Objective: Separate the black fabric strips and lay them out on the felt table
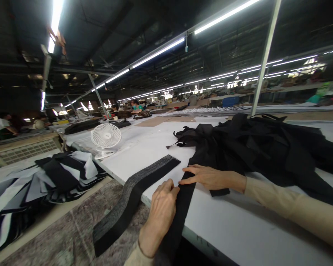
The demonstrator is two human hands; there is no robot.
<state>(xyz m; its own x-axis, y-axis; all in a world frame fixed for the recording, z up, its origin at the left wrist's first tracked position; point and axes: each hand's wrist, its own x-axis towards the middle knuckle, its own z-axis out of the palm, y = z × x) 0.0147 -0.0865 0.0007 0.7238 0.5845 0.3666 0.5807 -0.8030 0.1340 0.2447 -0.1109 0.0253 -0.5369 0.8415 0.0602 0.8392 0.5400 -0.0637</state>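
My left hand (pixel 161 210) pinches the edge of a long black fabric strip (pixel 180 207) that hangs over the front edge of a white table (pixel 144 151). My right hand (pixel 208 178) lies flat on the upper part of the same strip, fingers stretched out and pointing left. A big heap of black fabric pieces (pixel 261 147) lies just behind my right hand. A second strip, grey-black (pixel 135 188), lies to the left of my hands and also droops over the table edge.
A small white desk fan (pixel 106 137) stands on the table at the left. Stacked black and white cut pieces (pixel 58 175) lie on a lower surface further left. A metal pole (pixel 263 62) rises behind the heap. People work at distant tables.
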